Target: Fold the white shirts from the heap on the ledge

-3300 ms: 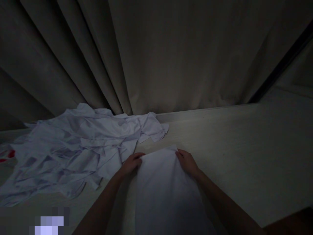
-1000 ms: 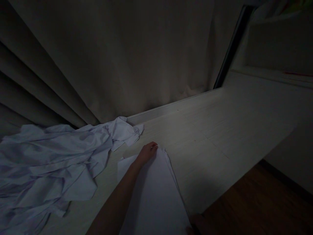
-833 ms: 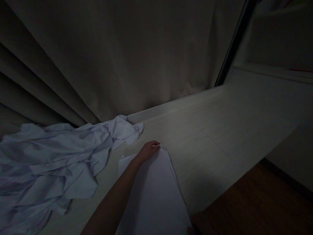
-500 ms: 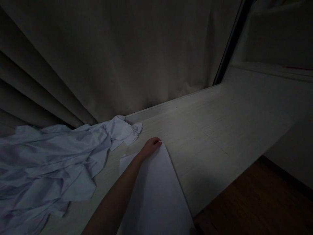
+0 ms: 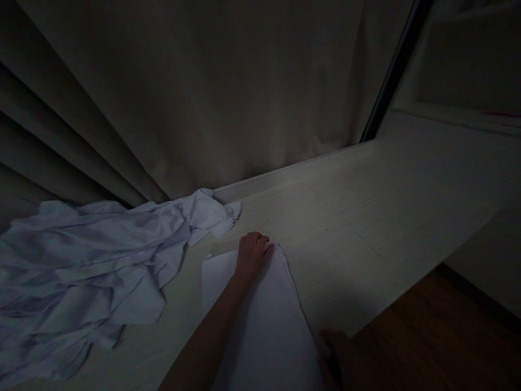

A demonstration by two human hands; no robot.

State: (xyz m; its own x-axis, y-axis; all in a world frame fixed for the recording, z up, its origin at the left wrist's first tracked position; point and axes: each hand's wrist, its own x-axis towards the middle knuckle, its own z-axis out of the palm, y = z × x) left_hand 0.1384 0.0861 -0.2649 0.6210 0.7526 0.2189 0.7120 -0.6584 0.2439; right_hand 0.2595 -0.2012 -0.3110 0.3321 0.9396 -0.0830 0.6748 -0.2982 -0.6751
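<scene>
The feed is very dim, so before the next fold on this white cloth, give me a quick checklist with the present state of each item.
1. Left hand lies flat on the far end of the folded cloth: ok.
2. Right hand is at the cloth's near right edge: ok; whether it grips the edge: cannot tell, too dark.
3. Folded cloth lies flat with straight side edges: ok.
4. Folded cloth is apart from the crumpled pile on the left: ok.
5. Cloth's near end is fully on the table: cannot tell, it runs out of the picture.
</scene>
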